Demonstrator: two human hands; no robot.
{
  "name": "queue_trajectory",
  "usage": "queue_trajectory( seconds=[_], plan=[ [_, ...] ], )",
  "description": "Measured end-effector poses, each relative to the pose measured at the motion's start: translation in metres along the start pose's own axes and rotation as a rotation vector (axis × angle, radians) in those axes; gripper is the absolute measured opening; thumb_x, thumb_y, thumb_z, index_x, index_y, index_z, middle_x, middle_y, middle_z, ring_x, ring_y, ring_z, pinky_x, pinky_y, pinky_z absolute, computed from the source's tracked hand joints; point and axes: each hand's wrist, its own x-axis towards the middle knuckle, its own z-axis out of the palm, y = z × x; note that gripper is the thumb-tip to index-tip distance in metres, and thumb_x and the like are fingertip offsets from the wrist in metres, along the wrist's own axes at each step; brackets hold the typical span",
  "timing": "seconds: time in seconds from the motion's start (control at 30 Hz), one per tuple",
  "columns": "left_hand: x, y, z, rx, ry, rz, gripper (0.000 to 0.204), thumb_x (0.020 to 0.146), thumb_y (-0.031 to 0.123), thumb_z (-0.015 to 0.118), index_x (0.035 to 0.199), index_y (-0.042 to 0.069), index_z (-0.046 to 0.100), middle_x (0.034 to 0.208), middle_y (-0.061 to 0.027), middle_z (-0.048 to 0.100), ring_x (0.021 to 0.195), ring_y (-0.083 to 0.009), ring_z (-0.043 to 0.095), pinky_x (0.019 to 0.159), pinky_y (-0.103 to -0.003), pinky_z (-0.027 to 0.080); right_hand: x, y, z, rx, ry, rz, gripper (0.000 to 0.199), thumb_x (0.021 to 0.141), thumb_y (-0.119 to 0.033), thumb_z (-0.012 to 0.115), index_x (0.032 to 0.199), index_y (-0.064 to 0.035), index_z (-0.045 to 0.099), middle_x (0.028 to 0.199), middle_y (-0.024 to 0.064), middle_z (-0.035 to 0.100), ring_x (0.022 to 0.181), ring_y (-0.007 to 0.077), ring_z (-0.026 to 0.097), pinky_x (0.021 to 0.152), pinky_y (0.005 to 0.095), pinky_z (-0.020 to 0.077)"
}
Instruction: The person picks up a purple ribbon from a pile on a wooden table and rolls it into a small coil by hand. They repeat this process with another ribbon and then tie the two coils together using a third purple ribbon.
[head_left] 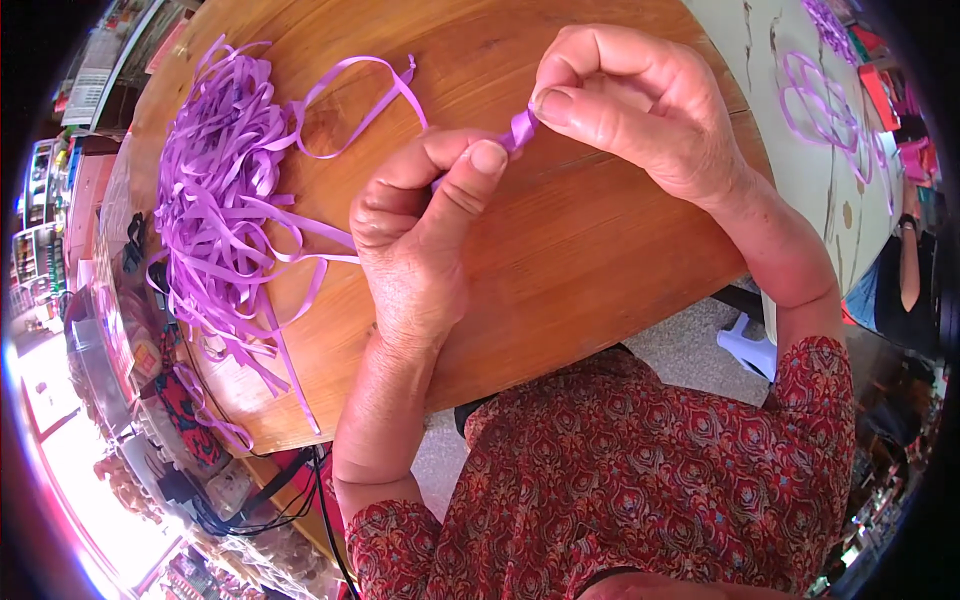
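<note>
Your left hand (pixel 415 235) and right hand (pixel 630 100) both pinching one short purple ribbon strip (pixel 520 130) between thumb and fingers, held above the round wooden table (pixel 580 250), a loose heap of purple ribbon strips (pixel 220 190) lying on the table to the far left

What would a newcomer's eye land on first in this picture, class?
First, the two hands at the centre: the left hand and right hand pinch a small fold of purple ribbon between them. Next, the big heap of purple ribbons on the left of the round wooden table.
</note>
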Motion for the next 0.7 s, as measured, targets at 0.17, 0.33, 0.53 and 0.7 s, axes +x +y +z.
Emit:
queue_trajectory(
  seconds=[0.17,0.33,0.53,0.7],
  plan=[
    [0.000,-0.001,-0.002,-0.048,-0.006,0.021,0.003,0.085,0.002,0.063,0.086,0.002,0.065,0.078,0.0009,0.061,0.074,-0.0054,0.051,0.069,-0.019,0.040,0.000,0.000,-0.002,-0.009,0.013,0.015,0.006,0.087,-0.005,0.056,0.089,0.0008,0.058,0.078,-0.0020,0.053,0.068,0.0028,0.043,0.060,0.0184,0.0354],
    [0.000,-0.002,-0.007,-0.146,-0.058,0.026,0.003,0.086,0.002,0.061,0.087,0.001,0.063,0.080,0.0001,0.059,0.075,-0.0057,0.051,0.069,-0.019,0.040,0.000,0.002,-0.001,0.029,-0.007,-0.006,0.007,0.089,-0.006,0.054,0.090,0.0006,0.057,0.078,-0.0022,0.053,0.070,0.0024,0.044,0.062,0.0176,0.0368],
    [0.000,-0.002,-0.004,-0.156,-0.050,0.031,0.003,0.086,0.004,0.061,0.087,0.001,0.063,0.079,0.0016,0.059,0.073,-0.0050,0.050,0.068,-0.019,0.040,0.007,0.013,0.003,-0.062,0.170,-0.396,0.017,0.082,-0.013,0.067,0.094,-0.0019,0.063,0.082,0.0016,0.063,0.076,0.0101,0.058,0.068,0.0233,0.0462],
    [0.000,-0.003,-0.006,-0.066,-0.089,0.022,0.003,0.086,0.004,0.061,0.086,0.001,0.062,0.077,0.0038,0.056,0.069,-0.0033,0.046,0.063,-0.018,0.037,0.002,-0.028,-0.008,-0.520,0.005,-0.497,0.037,0.073,-0.011,0.074,0.107,0.0004,0.062,0.094,0.0099,0.062,0.080,0.0213,0.059,0.071,0.0319,0.0430]
  ],
)
